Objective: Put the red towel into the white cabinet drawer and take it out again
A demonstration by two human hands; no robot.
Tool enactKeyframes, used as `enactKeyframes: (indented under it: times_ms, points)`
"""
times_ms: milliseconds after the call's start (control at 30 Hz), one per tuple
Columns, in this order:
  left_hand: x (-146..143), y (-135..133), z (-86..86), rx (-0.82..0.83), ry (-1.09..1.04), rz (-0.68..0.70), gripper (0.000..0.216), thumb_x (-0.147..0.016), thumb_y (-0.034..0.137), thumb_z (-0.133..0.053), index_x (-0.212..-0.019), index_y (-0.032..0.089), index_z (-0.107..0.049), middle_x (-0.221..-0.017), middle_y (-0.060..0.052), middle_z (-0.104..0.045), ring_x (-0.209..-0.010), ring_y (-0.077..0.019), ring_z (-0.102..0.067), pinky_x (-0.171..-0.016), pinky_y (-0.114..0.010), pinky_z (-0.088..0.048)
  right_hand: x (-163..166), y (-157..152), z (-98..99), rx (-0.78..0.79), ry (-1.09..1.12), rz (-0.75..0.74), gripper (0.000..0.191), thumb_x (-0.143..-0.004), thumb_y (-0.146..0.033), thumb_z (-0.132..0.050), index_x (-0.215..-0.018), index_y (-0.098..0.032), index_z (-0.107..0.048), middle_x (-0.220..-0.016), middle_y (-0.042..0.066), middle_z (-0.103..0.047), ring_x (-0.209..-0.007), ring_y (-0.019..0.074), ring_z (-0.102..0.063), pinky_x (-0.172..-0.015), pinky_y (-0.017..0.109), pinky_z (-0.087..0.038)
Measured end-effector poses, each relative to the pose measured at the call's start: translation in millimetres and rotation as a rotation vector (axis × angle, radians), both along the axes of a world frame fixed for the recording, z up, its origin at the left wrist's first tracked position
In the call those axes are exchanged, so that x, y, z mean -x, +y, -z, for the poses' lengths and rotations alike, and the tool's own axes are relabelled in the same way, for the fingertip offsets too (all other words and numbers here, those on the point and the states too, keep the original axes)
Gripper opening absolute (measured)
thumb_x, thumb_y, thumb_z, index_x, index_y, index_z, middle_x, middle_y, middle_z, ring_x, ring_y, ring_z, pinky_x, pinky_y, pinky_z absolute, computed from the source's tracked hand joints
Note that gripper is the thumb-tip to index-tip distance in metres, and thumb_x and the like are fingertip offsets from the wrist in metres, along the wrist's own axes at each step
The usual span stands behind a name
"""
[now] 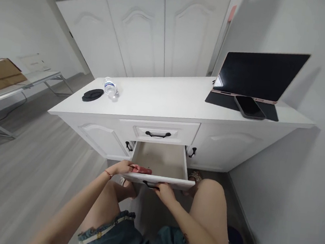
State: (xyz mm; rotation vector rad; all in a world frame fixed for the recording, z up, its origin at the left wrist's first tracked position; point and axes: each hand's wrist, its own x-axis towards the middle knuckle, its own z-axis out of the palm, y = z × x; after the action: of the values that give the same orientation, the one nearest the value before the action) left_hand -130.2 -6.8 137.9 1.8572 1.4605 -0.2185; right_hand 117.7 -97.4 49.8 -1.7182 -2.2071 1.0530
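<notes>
A white drawer (186, 182) is pulled out of the low cabinet, its pale inside showing. At the drawer's front left corner my left hand (122, 167) is closed around a pinkish-red cloth (143, 170), which lies along the inner side of the front panel. My right hand (166, 193) grips the black handle (148, 184) on the drawer front from the right, with its fingers curled over it and partly hidden. Above the pulled-out drawer, a second drawer (175, 133) is closed, with its own black handle (158, 134).
On the white cabinet top (159, 94) are a clear plastic bottle (110, 87), a flat black object (92, 95), a dark-screened tablet (258, 76) and a phone (249, 107). My knees flank the open drawer. A cardboard box (1, 76) stands on a table at left.
</notes>
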Motion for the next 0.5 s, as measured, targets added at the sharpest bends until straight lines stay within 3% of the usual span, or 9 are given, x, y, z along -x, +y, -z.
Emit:
enactKeyframes:
  times_ms: [100,200,333,500]
  points:
    - [9.5,-26.8,-13.0,-0.192,-0.009,-0.025,0.044,-0.074,0.021,-0.046,-0.114,0.025,-0.064,-0.119,0.000,-0.065,-0.108,-0.0201,-0.057,-0.094,-0.028,-0.040,-0.9,1.9,6.9,-0.045,0.010,-0.018,0.025,-0.084,-0.028,-0.056,-0.103,-0.023,-0.072,-0.103,0.006,-0.072,-0.099,0.0227,-0.064,-0.088,0.027,-0.044]
    - [6.2,-60.5,-13.5,-0.378,0.039,-0.029,0.049,-0.074,0.021,-0.050,-0.121,0.028,-0.059,-0.138,0.003,-0.051,-0.129,-0.0216,-0.040,-0.109,-0.035,-0.027,-0.8,2.3,13.0,-0.065,0.022,-0.030,0.024,-0.084,-0.028,-0.056,-0.101,-0.022,-0.072,-0.101,0.006,-0.072,-0.097,0.0223,-0.065,-0.086,0.026,-0.045]
    - [-6.4,-95.1,4.5,-0.518,0.143,-0.006,0.042,-0.071,0.026,-0.055,-0.112,0.025,-0.063,-0.144,0.001,-0.043,-0.138,-0.0266,-0.025,-0.117,-0.045,-0.008,-0.5,2.4,16.1,-0.068,0.021,-0.030,0.024,-0.084,-0.029,-0.056,-0.101,-0.022,-0.072,-0.100,0.006,-0.072,-0.096,0.0225,-0.065,-0.085,0.027,-0.045]
    - [-38.6,-107.8,25.0,-0.580,0.149,-0.069,0.029,-0.073,0.025,-0.052,-0.100,0.023,-0.064,-0.146,0.001,-0.039,-0.140,-0.0295,-0.018,-0.116,-0.052,-0.007,-1.6,2.1,13.1,-0.058,0.068,-0.032,0.020,-0.084,-0.027,-0.058,-0.097,-0.021,-0.072,-0.096,0.006,-0.072,-0.093,0.0227,-0.064,-0.085,0.031,-0.046]
